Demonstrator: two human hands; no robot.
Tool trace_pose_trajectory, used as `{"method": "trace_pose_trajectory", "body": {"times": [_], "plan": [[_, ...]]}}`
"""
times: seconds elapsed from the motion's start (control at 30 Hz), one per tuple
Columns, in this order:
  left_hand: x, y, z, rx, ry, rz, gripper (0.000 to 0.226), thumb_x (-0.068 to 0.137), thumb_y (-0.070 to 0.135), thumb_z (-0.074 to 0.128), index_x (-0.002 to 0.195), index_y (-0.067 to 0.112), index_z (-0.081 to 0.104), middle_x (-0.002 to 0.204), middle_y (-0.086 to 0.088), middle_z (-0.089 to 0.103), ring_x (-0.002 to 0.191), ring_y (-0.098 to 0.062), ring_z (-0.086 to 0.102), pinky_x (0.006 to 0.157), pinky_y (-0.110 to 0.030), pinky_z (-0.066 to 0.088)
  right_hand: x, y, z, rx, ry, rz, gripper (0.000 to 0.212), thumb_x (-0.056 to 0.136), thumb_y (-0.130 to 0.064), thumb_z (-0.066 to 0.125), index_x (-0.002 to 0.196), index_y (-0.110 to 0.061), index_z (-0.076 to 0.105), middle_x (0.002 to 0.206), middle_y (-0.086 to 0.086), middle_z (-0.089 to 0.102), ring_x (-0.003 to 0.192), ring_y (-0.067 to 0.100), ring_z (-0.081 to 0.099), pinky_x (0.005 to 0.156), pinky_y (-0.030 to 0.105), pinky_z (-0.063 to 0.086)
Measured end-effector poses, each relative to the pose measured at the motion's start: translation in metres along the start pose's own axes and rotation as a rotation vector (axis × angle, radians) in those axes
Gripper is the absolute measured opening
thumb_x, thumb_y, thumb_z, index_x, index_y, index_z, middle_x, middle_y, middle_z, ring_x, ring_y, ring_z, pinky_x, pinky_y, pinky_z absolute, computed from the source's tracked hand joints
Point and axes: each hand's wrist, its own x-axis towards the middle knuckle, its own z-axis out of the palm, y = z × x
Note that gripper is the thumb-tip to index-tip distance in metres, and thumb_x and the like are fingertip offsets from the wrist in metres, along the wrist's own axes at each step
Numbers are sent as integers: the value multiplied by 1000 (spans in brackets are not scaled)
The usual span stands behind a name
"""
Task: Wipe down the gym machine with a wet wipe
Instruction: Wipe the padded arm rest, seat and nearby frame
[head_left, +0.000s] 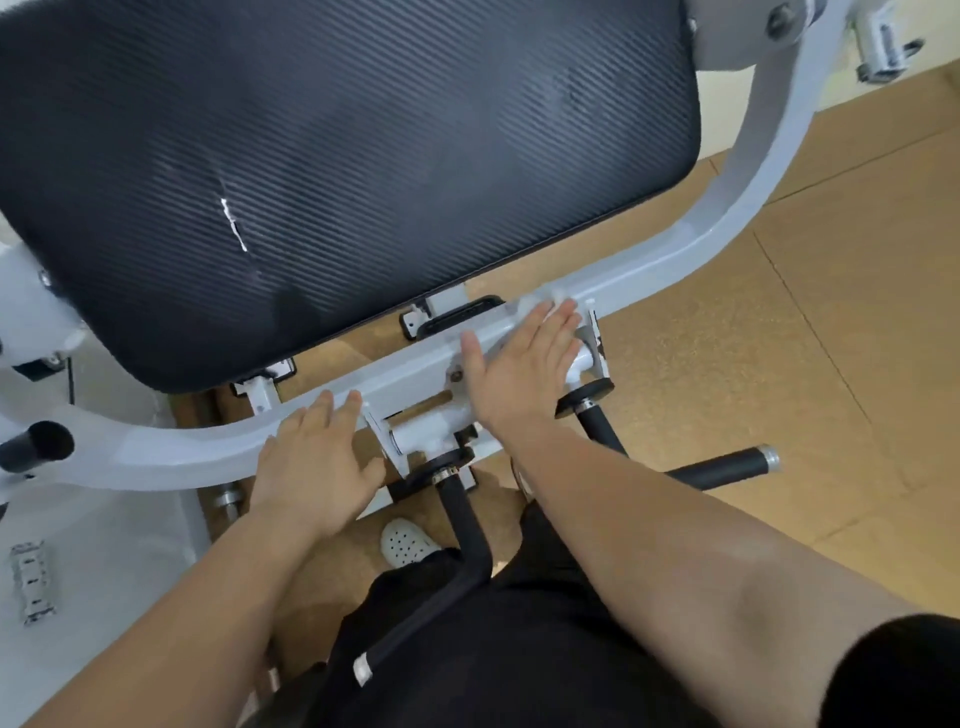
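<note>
The gym machine has a white curved frame bar (675, 254) running under a large black ribbed pad (337, 156). My right hand (519, 364) lies flat on the bar with its fingers spread, pressing a white wet wipe (558, 300) that shows only at my fingertips. My left hand (317, 457) rests palm down on the bar further left, fingers apart, with nothing in it. The pad has a small tear (234, 223) showing white.
Black handle bars (465, 525) hang from brackets under the frame; another black grip (727, 465) sticks out at right. A black-capped post (36, 447) stands at left. Brown tiled floor (831, 286) lies right, with my white shoe (405, 540) below.
</note>
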Motion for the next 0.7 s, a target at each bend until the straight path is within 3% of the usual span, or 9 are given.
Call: {"method": "trace_pose_trajectory", "body": {"times": [0.1,0.2,0.27,0.4,0.53,0.7], "plan": [[-1,3,2,-10,5,-18,87,96,57,51,165,29,7,172,-5,9,154,-34,17,122,-51,29,41,28,-26,127,88,132,106,99,-74,24,157,3,-20,164,26,-29,154,35,-26,127,53,-7],[-2,4,5,-14,14,-32,89,96,58,53,165,29,5,172,-4,7,155,-33,16,122,-49,29,49,33,-35,168,55,93,107,98,-76,23,157,2,-20,162,26,-33,153,35,-30,127,53,-9],[-1,4,6,-12,14,-38,90,96,59,53,165,28,4,172,-5,7,156,-32,14,124,-47,25,31,26,-31,37,-25,-21,106,95,-79,12,158,1,-21,161,26,-34,151,38,-31,126,53,-13],[-1,4,6,-37,20,-41,88,97,58,52,165,27,6,172,-5,5,157,-31,11,126,-44,19,-7,17,-13,-359,-230,-503,108,90,-84,1,158,-4,-22,163,22,-32,150,38,-34,125,53,-16],[-6,-1,9,-105,61,-30,84,98,56,52,164,31,8,173,-1,3,158,-28,9,127,-45,17,15,25,-27,-561,-272,-804,101,94,-81,10,164,-10,-9,172,16,-8,158,32,-14,128,48,-10],[-24,-21,25,-137,169,-151,84,95,59,53,164,29,13,173,-5,3,158,-32,6,124,-57,13,42,19,-48,-591,-223,-745,107,86,-86,-2,162,-14,22,169,12,24,158,28,13,129,45,4]]}}
